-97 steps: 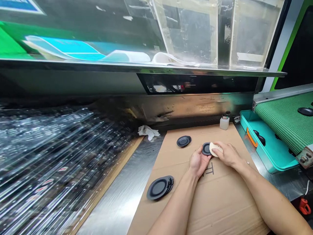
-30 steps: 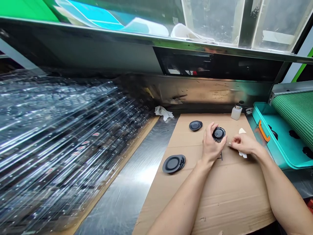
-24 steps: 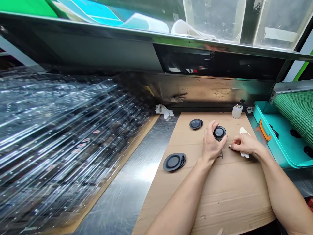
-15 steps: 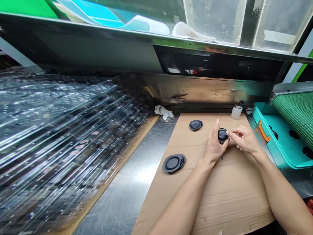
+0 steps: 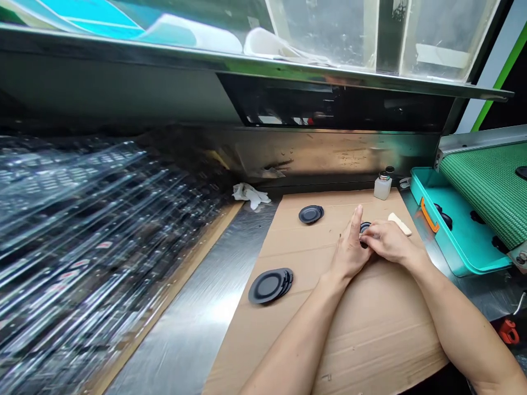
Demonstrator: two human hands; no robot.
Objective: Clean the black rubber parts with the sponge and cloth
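Observation:
My left hand [image 5: 347,251] is closed around the edge of a small black round plastic part [image 5: 364,226], its thumb and fingers at either side. My right hand [image 5: 389,240] reaches over the same part from the right, fingers bent and pinched against its face, hiding much of it. Just beyond the right hand, a white oblong block [image 5: 399,224] lies on the cardboard sheet [image 5: 382,318]. Up and to the left is a small pile of black round parts [image 5: 310,214]. A larger overlapping stack of black discs [image 5: 267,286] lies nearer to me on the left.
A small bottle with a metal cap [image 5: 382,186] stands at the cardboard's back edge. At right, a teal bin [image 5: 465,255] holds several black parts below a green conveyor belt [image 5: 489,170]. Plastic-wrapped goods [image 5: 102,263] fill the left; a crumpled white cloth [image 5: 250,195] lies behind.
My right hand has moved left over the black part and covers more of it. The white block now shows beside that hand. The view has shifted right.

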